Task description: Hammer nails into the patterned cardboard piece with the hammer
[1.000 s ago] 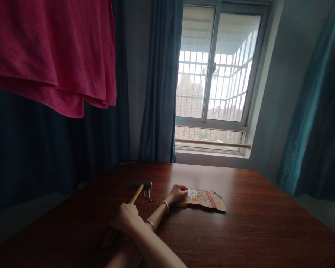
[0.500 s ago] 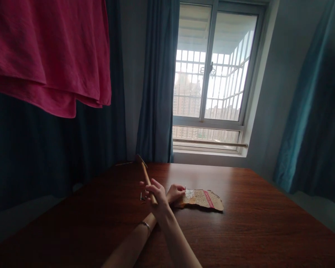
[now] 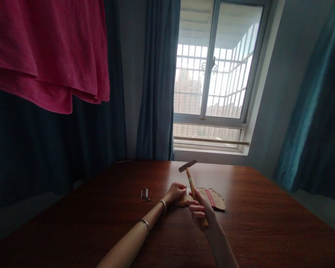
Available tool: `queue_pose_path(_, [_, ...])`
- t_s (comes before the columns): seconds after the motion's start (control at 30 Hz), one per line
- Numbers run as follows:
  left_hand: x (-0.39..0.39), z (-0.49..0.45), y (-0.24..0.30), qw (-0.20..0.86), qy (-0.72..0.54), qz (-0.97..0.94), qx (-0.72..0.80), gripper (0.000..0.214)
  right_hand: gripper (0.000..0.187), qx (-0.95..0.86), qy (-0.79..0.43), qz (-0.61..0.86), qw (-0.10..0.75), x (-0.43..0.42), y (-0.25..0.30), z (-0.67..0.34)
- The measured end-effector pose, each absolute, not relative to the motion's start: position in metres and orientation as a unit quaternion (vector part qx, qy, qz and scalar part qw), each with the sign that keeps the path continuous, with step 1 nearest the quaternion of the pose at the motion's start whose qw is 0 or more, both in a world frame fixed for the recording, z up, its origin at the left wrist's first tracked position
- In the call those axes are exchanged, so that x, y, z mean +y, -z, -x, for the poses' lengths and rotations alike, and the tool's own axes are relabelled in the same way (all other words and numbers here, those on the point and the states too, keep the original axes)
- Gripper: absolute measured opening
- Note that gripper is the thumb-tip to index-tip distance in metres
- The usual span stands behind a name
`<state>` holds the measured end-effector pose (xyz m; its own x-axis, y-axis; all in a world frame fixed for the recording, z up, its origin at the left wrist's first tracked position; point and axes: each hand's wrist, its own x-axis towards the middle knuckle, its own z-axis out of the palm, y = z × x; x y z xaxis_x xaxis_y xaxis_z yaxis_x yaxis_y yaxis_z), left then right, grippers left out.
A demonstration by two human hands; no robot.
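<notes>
Left hand (image 3: 176, 192) seems to pinch a nail (image 3: 186, 186) upright; right hand (image 3: 202, 210) clasps the hammer (image 3: 191, 181) at near end, leaving head (image 3: 188, 166) free.

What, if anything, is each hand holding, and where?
Right hand: the hammer, by the lower part of its wooden handle. Left hand: apparently an upright nail, below its top; too small to be sure.

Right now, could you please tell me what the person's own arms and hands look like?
The left hand and right hand are ungloved, and no sleeve shows on either forearm. A slim, silvery bracelet circles the left wrist, and a second band sits farther up that forearm; none shows on the right arm.
</notes>
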<state>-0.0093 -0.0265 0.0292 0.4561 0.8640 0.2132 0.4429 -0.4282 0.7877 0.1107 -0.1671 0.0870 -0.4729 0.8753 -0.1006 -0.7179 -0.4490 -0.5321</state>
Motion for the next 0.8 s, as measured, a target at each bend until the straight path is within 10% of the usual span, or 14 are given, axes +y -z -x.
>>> queue_pose_path(0.8, [-0.012, 0.013, -0.013, 0.281, -0.334, -0.83, 0.347, 0.027, 0.036, -0.327, -0.645, 0.561, 0.403, -0.207, -0.092, -0.149])
